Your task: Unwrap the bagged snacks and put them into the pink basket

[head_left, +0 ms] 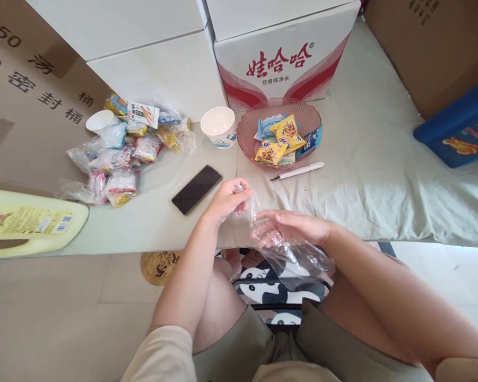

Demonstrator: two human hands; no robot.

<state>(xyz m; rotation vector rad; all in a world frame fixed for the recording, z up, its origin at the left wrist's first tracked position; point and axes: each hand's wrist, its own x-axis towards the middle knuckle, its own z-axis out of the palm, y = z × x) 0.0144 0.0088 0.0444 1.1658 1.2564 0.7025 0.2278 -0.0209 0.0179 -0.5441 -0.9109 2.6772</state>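
My left hand (226, 200) pinches the top edge of a clear plastic bag (292, 260) just above the table's front edge. My right hand (292, 225) has its fingers inside or against the bag's mouth, gripping the film. The bag hangs down over my lap and looks empty. A black phone (196, 189) lies face up just left of my left hand. A pink bowl (250, 144) of wrapped snacks (280, 139) stands beyond my hands, with a white pen-like cutter (300, 170) in front of it.
A pile of bagged snacks (121, 154) lies at the left with a paper cup (99, 121) behind it; another paper cup (219, 126) stands beside the bowl. A red-and-white carton (282, 63), brown boxes, a yellow bottle (27, 225) and a blue box (459, 127) ring the surface.
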